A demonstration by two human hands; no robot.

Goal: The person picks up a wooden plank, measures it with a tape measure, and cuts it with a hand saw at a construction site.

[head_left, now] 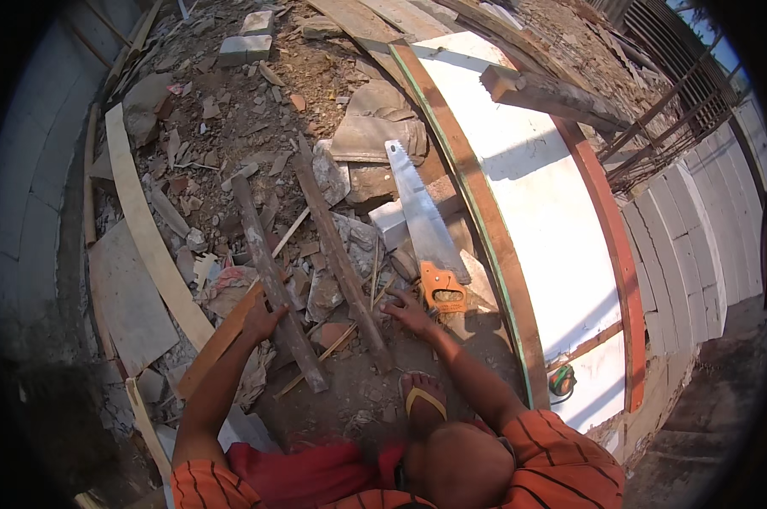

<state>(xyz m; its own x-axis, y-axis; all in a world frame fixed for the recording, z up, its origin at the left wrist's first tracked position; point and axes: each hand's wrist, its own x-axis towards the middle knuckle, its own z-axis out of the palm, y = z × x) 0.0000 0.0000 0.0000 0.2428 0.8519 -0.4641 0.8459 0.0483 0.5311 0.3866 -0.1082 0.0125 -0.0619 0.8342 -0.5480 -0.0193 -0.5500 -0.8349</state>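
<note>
My left hand (265, 321) is closed around the upper end of a brown wooden board (218, 346), which slants down to the left beside my forearm. Just right of that hand lies a weathered timber strip (271, 276), and a second strip (337, 254) runs roughly alongside it. My right hand (411, 316) is over the ground near the lower end of the second strip, its thumb and fingers apart. A handsaw (424, 212) with an orange handle (443, 287) leans beyond my right hand, its blade pointing away from me.
Broken stone and rubble (222, 127) cover the ground ahead. On the right lies a long white panel (545, 212) edged with wood, bearing a green tape measure (562, 380) and crossed by a thick timber (553, 97). A long pale plank (150, 237) lies on the left.
</note>
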